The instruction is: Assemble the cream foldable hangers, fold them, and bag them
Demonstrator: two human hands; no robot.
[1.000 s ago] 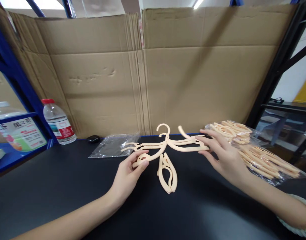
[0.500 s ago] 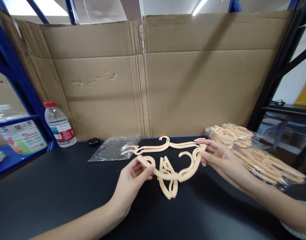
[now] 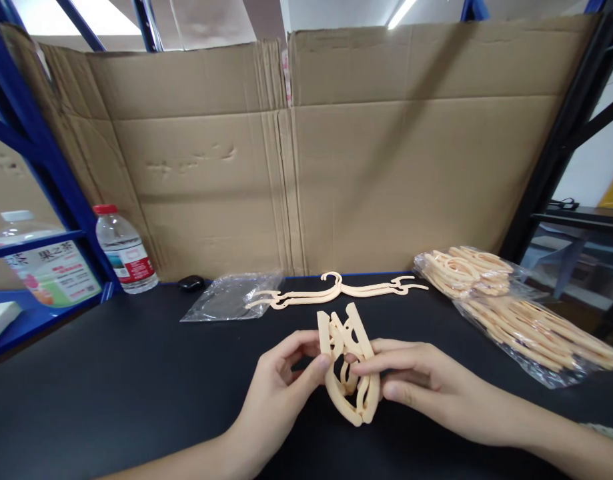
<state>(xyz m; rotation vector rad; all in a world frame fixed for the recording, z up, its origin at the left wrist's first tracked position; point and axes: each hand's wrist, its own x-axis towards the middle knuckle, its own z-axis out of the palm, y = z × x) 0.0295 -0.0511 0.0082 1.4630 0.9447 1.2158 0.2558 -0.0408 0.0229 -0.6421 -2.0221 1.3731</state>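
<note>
Between my hands is a cream plastic folding hanger [image 3: 336, 398], its two arms folded up close together into a narrow V. My left hand [image 3: 286, 387] grips its left arm between thumb and fingers. On the other side, my right hand [image 3: 421, 377] pinches the right arm, fingertips in front and thumb beneath. Part of another folded hanger seems to lie behind the held one, mostly hidden. Farther back, an unfolded hanger [image 3: 306, 293] lies flat on the black table [image 3: 136, 393], hook pointing away from me.
Two clear bags of folded hangers, one bag [image 3: 466, 270] behind another bag [image 3: 541, 333], lie at the right. A flat clear bag [image 3: 226, 297], a black object [image 3: 190, 283] and a water bottle [image 3: 129, 257] are at the left. Cardboard [image 3: 386, 167] walls the back.
The hanger in my hands was spread wide and is now folded into a V. My right hand has moved left and down, away from the flat hanger's right end, nearer my left hand.
</note>
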